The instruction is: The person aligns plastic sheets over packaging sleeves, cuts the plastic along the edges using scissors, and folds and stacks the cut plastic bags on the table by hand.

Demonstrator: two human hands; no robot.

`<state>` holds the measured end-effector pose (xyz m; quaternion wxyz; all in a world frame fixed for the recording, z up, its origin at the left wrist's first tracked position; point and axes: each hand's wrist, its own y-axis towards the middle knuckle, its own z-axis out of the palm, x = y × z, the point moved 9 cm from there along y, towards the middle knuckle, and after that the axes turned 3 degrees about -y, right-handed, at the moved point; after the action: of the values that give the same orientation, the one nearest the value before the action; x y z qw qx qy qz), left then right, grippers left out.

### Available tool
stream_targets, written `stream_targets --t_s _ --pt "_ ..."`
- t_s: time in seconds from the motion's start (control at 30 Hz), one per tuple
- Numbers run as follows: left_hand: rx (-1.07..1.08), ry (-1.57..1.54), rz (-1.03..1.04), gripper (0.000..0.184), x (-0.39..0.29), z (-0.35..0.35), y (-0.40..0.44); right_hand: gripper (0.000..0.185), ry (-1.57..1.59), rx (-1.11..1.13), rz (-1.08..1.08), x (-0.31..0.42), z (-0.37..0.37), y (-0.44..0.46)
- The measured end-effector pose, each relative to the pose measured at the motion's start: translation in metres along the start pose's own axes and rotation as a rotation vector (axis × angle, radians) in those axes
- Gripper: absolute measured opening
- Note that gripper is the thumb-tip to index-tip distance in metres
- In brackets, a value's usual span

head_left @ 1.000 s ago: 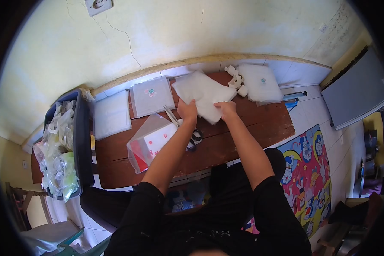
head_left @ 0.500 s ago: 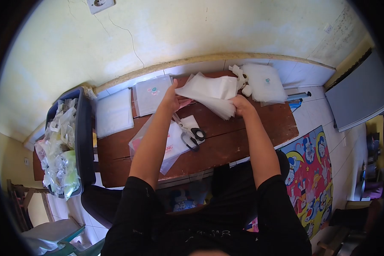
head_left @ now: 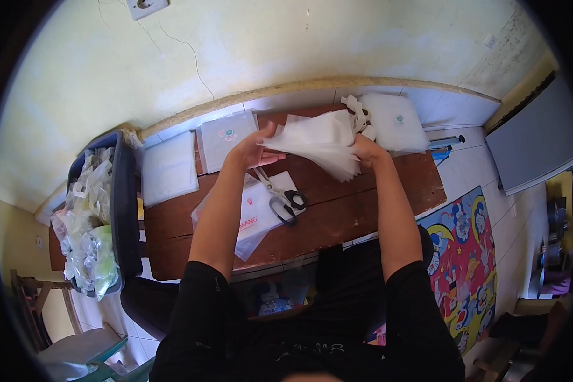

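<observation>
A fanned stack of thin, translucent white plastic bags (head_left: 321, 137) is held above the wooden table. My right hand (head_left: 368, 151) grips the stack at its right edge, with the fingertips partly hidden by the bags. My left hand (head_left: 256, 149) is at the stack's left corner, thumb and fingers spread apart; I cannot tell whether its palm touches the bags. Below my left hand, scissors with black handles (head_left: 288, 202) lie on a flat plastic bag with red print (head_left: 251, 219).
The brown table (head_left: 337, 213) bears two flat bag piles at left, clear-white (head_left: 169, 169) and printed (head_left: 228, 137). Another pile (head_left: 398, 124) lies at right beside white strips (head_left: 358, 113). A dark tub (head_left: 131, 216) of crumpled plastic stands left. A colourful mat (head_left: 461, 267) covers floor at right.
My left hand has opened, its fingers now spread at the stack's left corner. The bags fan out more at their lower edge. My right hand has shifted slightly right, still gripping.
</observation>
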<state>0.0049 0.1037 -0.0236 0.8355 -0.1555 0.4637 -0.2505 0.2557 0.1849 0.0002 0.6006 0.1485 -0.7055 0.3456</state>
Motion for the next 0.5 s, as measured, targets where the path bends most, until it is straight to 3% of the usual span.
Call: stream_targets --t_s 0.07,0.2,0.27,0.3,0.4,0.43,0.5 --pt "-0.176 0.096 -0.034 0.062 0.009 -0.009 0.004 0.045 -0.015 -0.02 0.048 -0.008 -0.003 0.0" --pt "-0.14 0.211 -0.088 0.044 0.023 -0.018 0.03 0.048 -0.048 -0.074 0.126 -0.014 -0.009 -0.002" --pt "-0.29 0.45 0.005 0.032 0.015 -0.017 0.027 0.049 0.068 -0.1 0.163 -0.023 -0.011 -0.003" --pt "-0.306 0.644 -0.032 0.03 0.01 -0.013 0.026 0.049 0.069 -0.1 0.164 -0.03 -0.012 0.0" --pt "-0.378 0.777 -0.005 0.03 0.003 0.006 0.02 0.047 0.085 -0.184 0.214 -0.047 -0.019 0.007" --pt "-0.377 0.778 -0.007 0.03 0.009 0.006 0.024 0.046 0.092 -0.213 0.229 -0.047 -0.018 0.006" --pt "-0.314 0.487 0.235 0.033 0.009 0.013 0.036 0.044 0.098 -0.245 0.243 -0.041 -0.011 0.005"
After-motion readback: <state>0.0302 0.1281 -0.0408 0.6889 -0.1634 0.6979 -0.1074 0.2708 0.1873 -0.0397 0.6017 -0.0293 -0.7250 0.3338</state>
